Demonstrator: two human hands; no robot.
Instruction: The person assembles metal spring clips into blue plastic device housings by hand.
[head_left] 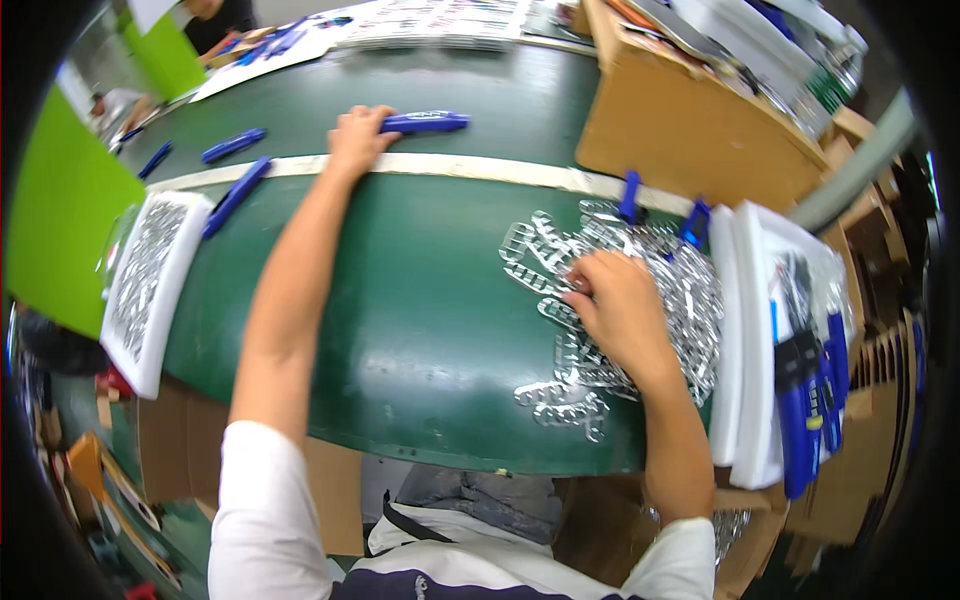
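Note:
At the far middle of the table, my left hand (360,140) is stretched out, its fingers closed round the left end of a long blue plastic handle-shaped piece (428,122). My right hand (622,305) is over the left side of a big pile of shiny slotted metal pieces (692,310), thumb and forefinger curled together. Whatever lies between those fingers is too small or hidden to make out. Loose metal pieces (565,395) spread from the pile toward the near edge. Two blue pieces, one upright (629,197) and one beside it (694,222), stand at the pile's far side.
Several blue pieces (235,195) lie at the far left. A white tray of metal parts (172,330) stands at the left edge, white bins (745,350) at the right. Behind the pile is a brown box (690,120). A pale strip (480,168) crosses the green table (430,300).

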